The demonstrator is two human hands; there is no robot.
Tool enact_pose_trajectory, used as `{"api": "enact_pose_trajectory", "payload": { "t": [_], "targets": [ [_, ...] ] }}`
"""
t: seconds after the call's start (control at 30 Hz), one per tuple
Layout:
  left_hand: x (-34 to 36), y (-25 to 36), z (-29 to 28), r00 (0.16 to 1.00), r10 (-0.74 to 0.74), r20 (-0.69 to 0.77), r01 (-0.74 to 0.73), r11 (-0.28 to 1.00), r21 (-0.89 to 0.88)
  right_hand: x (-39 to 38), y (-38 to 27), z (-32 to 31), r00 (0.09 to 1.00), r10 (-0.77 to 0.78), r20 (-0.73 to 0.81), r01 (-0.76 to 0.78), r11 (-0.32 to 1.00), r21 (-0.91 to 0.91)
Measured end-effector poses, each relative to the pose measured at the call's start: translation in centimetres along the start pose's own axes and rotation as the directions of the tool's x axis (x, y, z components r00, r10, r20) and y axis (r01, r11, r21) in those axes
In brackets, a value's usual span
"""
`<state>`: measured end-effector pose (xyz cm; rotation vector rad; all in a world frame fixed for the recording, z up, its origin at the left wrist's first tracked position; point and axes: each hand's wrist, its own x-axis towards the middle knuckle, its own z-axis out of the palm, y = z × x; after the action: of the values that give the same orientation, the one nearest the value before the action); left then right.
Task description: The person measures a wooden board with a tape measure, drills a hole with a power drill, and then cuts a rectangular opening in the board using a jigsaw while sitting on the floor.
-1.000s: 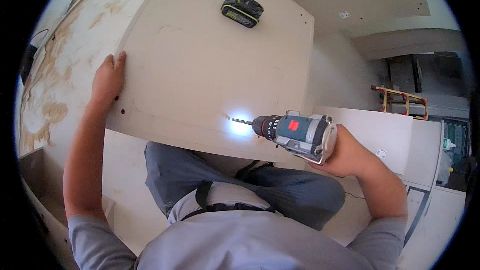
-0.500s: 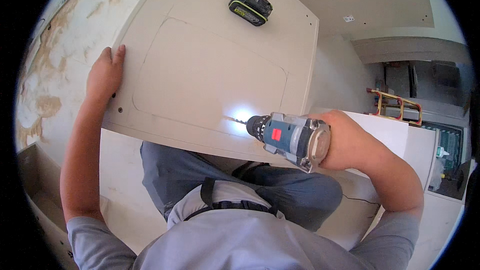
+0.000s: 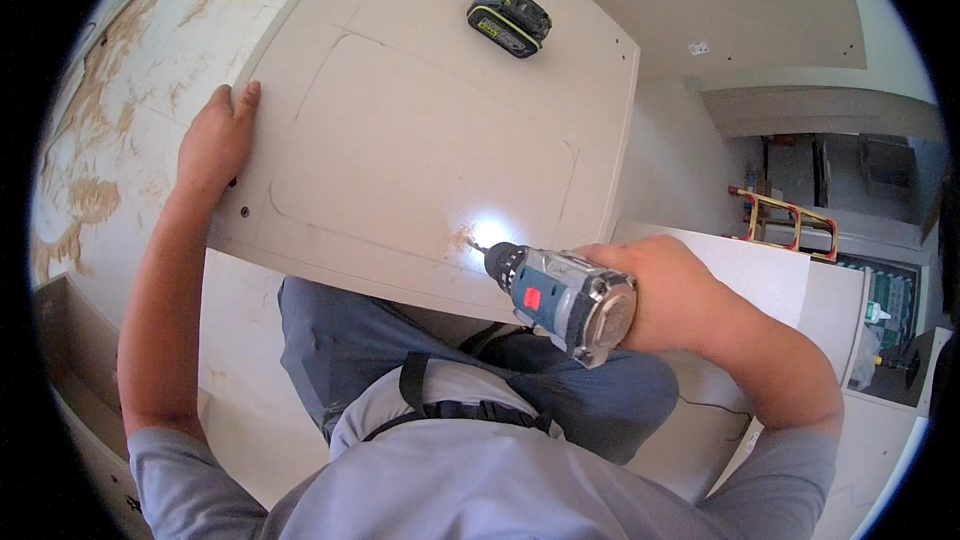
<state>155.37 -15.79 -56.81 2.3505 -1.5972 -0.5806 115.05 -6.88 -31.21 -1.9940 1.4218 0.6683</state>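
My right hand [image 3: 660, 290] is wrapped round a blue and grey cordless drill [image 3: 555, 302], held over the near part of a pale board [image 3: 420, 150]. Its bit [image 3: 476, 245] meets the board inside a pencilled rounded outline, with brownish dust around the tip and the drill's lamp lighting that spot. How deep the bit sits I cannot tell. At the board's left edge my left hand [image 3: 217, 140] grips the rim, some of its fingers hidden. Farther off on the board lies a black and lime-green battery pack [image 3: 509, 20].
My crossed legs [image 3: 340, 340] are under the board's near edge. To the right stand a white panel [image 3: 745, 275], a red and yellow ladder [image 3: 785, 220] and a compartment with a white bottle [image 3: 876, 312]. An open box-like cabinet [image 3: 75, 360] is at the lower left.
The drill has tilted, its body swinging toward me and slightly left, while more of the bit is hidden at the board. Dust now shows round the tip. My left hand stays on the edge.
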Motion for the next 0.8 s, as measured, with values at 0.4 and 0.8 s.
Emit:
{"api": "enact_pose_trajectory", "payload": {
  "t": [0.4,0.8],
  "targets": [
    [0.0,1.0,-0.7,0.995,-0.035,0.092,0.037,0.999,-0.014,0.8,0.8,-0.2,1.000,0.002,-0.024,0.001,0.994,0.112],
    [-0.9,1.5,-2.0,0.994,-0.021,0.103,0.028,0.998,-0.063,2.2,2.1,2.5,0.999,0.044,-0.016,-0.039,0.971,0.235]
  ]
}}
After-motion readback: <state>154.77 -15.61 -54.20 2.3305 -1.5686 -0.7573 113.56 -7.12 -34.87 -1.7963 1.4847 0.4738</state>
